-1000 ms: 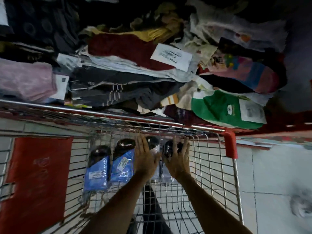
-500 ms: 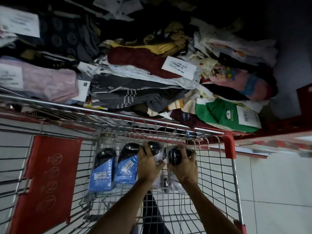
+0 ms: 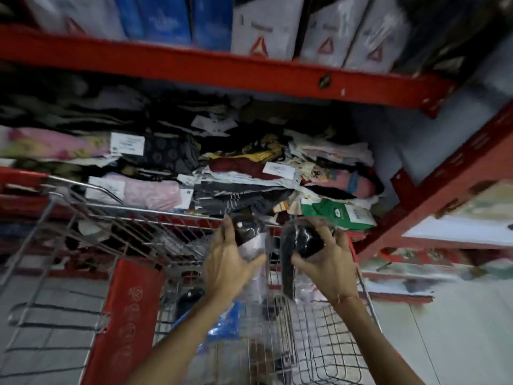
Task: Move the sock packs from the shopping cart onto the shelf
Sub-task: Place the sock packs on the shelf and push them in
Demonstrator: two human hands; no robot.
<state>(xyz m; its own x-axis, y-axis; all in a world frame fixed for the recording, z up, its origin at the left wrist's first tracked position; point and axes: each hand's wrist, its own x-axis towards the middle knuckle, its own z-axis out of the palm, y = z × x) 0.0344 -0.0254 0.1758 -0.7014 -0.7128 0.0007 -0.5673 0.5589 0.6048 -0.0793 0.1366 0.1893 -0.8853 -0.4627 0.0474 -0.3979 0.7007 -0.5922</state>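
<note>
My left hand [image 3: 230,266] grips a clear-wrapped pack of black socks [image 3: 248,232], lifted above the wire shopping cart [image 3: 144,215]. My right hand [image 3: 329,259] grips a second black sock pack [image 3: 304,241] at about the same height, near the cart's far rim. Both packs hang just in front of the red shelf's [image 3: 388,232] pile of folded socks [image 3: 244,173]. Down in the cart, blue sock packs [image 3: 224,322] lie partly hidden behind my left forearm.
A red upper shelf beam [image 3: 222,70] carries white and blue boxes [image 3: 266,26]. A red upright post [image 3: 444,179] stands at right, with another shelf bay beyond. The cart's red child-seat flap [image 3: 125,315] hangs at left. Tiled floor lies below at right.
Both hands closed on black sock packs in the cart and raised them toward the shelf. The view tilted upward, revealing the upper shelf.
</note>
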